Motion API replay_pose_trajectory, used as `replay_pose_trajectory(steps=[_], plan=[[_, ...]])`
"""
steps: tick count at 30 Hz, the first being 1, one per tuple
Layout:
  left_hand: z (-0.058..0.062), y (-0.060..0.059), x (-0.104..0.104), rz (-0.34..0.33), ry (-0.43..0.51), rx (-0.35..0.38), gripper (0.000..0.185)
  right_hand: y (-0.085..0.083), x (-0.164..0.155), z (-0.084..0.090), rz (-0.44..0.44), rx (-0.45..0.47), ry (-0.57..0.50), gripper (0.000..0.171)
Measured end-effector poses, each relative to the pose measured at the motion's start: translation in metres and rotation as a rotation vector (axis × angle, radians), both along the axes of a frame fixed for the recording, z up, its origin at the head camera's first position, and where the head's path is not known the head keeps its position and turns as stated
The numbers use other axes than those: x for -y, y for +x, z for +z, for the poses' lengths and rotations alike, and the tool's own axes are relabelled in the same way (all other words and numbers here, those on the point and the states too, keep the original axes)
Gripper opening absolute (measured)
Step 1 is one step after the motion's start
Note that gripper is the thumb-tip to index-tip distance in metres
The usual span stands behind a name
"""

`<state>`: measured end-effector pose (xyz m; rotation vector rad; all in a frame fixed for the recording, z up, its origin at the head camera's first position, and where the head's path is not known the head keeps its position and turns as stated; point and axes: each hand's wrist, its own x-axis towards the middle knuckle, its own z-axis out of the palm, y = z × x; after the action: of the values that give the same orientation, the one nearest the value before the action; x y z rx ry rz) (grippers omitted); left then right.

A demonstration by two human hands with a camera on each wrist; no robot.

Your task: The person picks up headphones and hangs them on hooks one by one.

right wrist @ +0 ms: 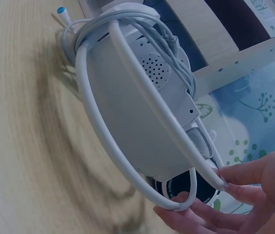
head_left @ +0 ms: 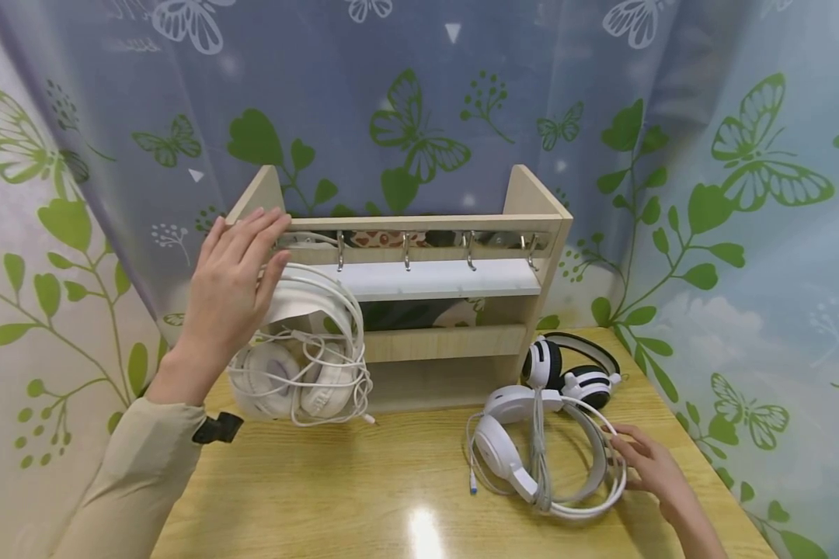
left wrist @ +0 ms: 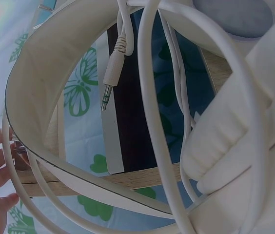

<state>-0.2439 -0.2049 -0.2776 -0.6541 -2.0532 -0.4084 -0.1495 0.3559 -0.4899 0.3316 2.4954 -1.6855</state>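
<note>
White headphones [head_left: 335, 380] with a tangled white cable hang at the left end of a small wooden shelf. My left hand [head_left: 234, 272] is at the shelf's top left corner, its fingers nearly straight beside the headband [left wrist: 45, 63]. A cable plug [left wrist: 112, 70] dangles inside the loop of that headband. Low on the right, my right hand [head_left: 653, 466] pinches the double-rail headband of white-and-grey headphones [head_left: 506, 450]. Their bundled grey cable [right wrist: 162, 39] crosses the frame, and thumb and fingers [right wrist: 247, 175] meet at the end of the rails.
The wooden shelf [head_left: 454, 341] stands at the back of the table [head_left: 363, 489], with several metal hooks [head_left: 407, 252] under its top board. Black-and-white headphones [head_left: 587, 380] lie by its right side. Patterned curtains [head_left: 419, 101] surround the table.
</note>
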Motion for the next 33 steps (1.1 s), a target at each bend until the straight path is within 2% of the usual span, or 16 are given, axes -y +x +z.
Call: replay_pose_trajectory(steps=[6, 18, 25, 33], plan=[[0.0, 0.001, 0.0, -0.001, 0.003, -0.002, 0.046, -0.002, 0.003, 0.009, 0.067, -0.008, 0.052, 0.048], [-0.001, 0.0, 0.0, -0.002, -0.002, 0.001, 0.044, -0.017, 0.006, 0.031, 0.097, -0.085, 0.177, 0.049], [0.0, 0.0, 0.0, 0.0, -0.003, -0.004, 0.046, -0.022, 0.012, 0.043, 0.124, -0.195, 0.23, 0.048], [0.0, 0.0, 0.0, -0.002, 0.003, -0.004, 0.043, -0.031, 0.021, 0.069, 0.178, -0.354, 0.381, 0.039]])
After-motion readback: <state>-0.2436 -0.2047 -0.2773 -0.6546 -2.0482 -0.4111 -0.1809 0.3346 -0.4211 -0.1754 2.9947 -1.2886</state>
